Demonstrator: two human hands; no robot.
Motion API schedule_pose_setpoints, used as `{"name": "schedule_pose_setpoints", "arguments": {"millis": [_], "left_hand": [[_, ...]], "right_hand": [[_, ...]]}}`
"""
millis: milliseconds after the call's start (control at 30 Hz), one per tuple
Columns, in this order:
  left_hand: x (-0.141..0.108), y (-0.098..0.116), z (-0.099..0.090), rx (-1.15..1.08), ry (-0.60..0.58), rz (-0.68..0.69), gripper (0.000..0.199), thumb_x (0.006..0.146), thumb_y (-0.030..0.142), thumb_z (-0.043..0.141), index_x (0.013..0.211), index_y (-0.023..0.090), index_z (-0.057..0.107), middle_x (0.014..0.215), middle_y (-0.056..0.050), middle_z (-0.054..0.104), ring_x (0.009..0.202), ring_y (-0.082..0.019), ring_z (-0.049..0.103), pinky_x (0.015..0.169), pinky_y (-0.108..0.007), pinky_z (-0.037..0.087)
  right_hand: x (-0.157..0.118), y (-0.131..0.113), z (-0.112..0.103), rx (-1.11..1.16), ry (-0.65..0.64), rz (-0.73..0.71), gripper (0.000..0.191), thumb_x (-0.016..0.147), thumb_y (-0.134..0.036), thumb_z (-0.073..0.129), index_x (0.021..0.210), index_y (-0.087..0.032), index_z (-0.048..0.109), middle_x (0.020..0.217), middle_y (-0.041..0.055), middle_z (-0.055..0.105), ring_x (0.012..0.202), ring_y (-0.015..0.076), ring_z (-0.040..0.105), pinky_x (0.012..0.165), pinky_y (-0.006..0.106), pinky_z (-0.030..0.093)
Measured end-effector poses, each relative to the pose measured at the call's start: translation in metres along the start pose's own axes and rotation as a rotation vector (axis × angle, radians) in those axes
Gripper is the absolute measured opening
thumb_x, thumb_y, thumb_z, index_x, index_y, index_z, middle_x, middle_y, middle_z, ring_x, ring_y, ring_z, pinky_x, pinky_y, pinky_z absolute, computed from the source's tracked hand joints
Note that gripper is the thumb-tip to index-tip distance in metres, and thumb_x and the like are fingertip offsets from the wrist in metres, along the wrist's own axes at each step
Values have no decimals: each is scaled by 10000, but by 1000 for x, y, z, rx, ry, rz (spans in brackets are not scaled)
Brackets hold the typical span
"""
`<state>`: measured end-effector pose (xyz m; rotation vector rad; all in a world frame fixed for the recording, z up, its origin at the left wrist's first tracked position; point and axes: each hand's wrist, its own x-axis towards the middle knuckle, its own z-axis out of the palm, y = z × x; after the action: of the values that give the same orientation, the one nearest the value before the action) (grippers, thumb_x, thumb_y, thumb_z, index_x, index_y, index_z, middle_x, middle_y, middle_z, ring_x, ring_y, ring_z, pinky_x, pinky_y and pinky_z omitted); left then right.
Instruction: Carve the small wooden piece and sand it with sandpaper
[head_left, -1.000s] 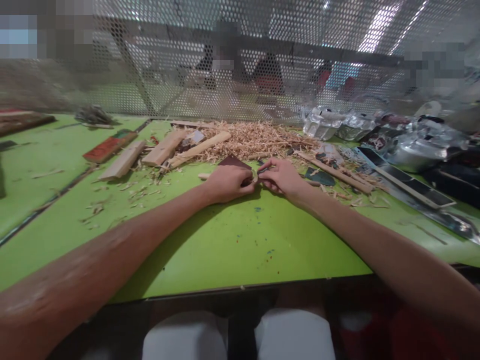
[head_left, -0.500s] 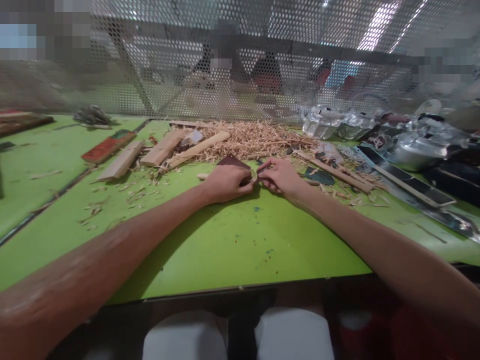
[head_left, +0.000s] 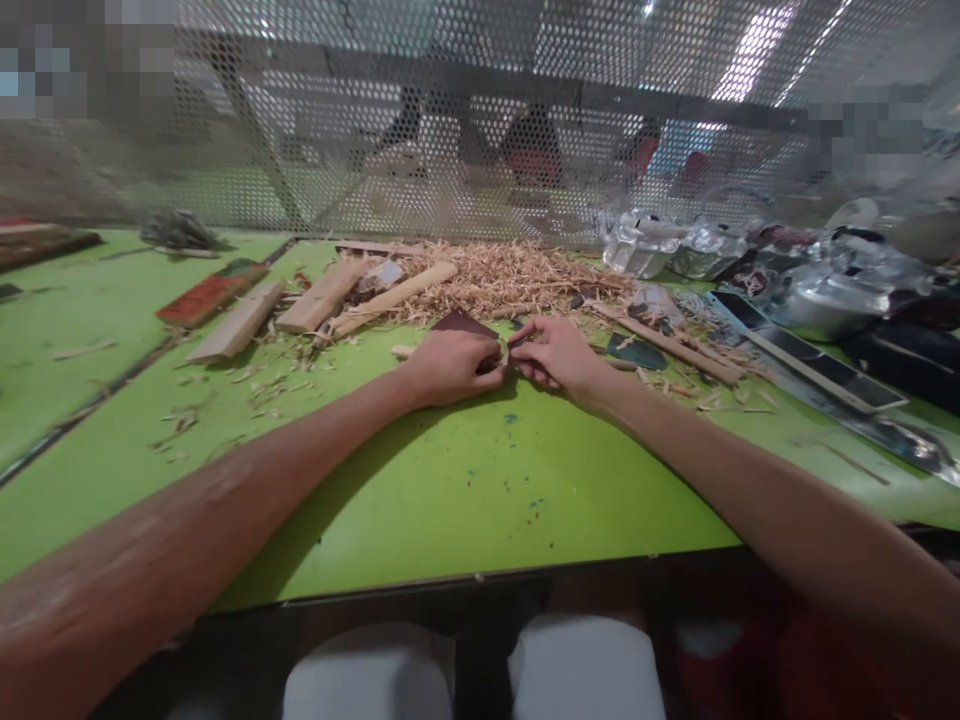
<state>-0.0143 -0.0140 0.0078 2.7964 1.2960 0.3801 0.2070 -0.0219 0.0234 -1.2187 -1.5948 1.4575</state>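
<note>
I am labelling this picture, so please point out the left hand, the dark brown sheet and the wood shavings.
Left hand (head_left: 454, 367), head view: back of the hand.
Dark brown sheet (head_left: 463, 324), head view: its visible corner.
Wood shavings (head_left: 517, 280), head view: middle of the heap.

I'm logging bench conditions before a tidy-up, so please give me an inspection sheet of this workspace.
Surface: green tabletop, with loose shavings and small blue and red specks.
Things in hand: small pale piece between the hands; small dark piece in the right fingertips; dark brown sheet just beyond the left hand.
Clutter: heap of wood shavings, pale wooden block, reddish block, shiny silvery items at far right.
Hands: left hand curled at the pale piece; right hand pinching the dark one.
Cables: nothing seen.
Surroundings: perforated screen behind the tabletop; shapes beyond it indistinct.
</note>
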Motion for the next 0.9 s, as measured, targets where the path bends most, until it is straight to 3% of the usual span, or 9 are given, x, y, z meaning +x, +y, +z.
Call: {"name": "schedule_pose_setpoints", "arguments": {"millis": [100, 200, 333, 467, 600, 800, 900], "left_hand": [[0, -2, 1, -10, -7, -5, 327, 1041, 449, 580, 908, 205, 753, 926, -113, 819, 728, -225, 637, 663, -357, 364], [0, -4, 1, -31, 1, -3, 349, 1061, 446, 543, 912, 206, 747, 959, -115, 828, 744, -224, 644, 673, -357, 374], [-1, -5, 2, -34, 14, 0, 337, 1062, 441, 534, 896, 214, 720, 943, -111, 825, 735, -219, 635, 674, -354, 367], [-1, -6, 3, -15, 28, 1, 361, 1078, 460, 524, 891, 219, 717, 925, -119, 816, 747, -235, 643, 661, -360, 356], [-1, -7, 2, -10, 33, 6, 382, 1089, 473, 507, 913, 217, 730, 922, -122, 814, 744, -244, 642, 658, -363, 365], [-2, -4, -2, -42, 20, 1, 344, 1070, 474, 539, 904, 221, 702, 892, -106, 787, 726, -231, 611, 671, -360, 364], [-3, -3, -2, -61, 21, 10, 341, 1071, 482, 539, 907, 222, 688, 893, -101, 784, 728, -227, 614, 675, -356, 368]], "right_hand": [[-2, -1, 3, -24, -66, 30, 181, 1047, -68, 792, 1037, -216, 689, 617, -62, 618, 458, 70, 470, 395, 133, 336], [-1, 1, 3, -22, -23, -9, 184, 1044, -69, 797, 1025, -213, 682, 592, -73, 587, 448, 65, 443, 393, 131, 311], [4, 5, -2, 32, -82, -36, 179, 1043, -137, 835, 1057, -218, 676, 632, -66, 612, 469, 71, 472, 404, 137, 338], [10, 5, -8, 84, 87, -18, 132, 1091, -131, 733, 1089, -228, 643, 699, -34, 664, 509, 102, 539, 427, 175, 414], [12, 5, -12, 105, 205, -78, 213, 1055, -64, 713, 1146, -248, 656, 776, -28, 679, 598, 127, 623, 467, 194, 477], [14, 8, -16, 115, 165, -105, 149, 961, -101, 868, 995, -200, 762, 848, 37, 713, 689, 137, 659, 535, 219, 527], [10, 6, -15, 135, 113, -91, 264, 880, -71, 883, 1098, -200, 808, 932, 36, 756, 699, 135, 670, 571, 239, 569]]}}
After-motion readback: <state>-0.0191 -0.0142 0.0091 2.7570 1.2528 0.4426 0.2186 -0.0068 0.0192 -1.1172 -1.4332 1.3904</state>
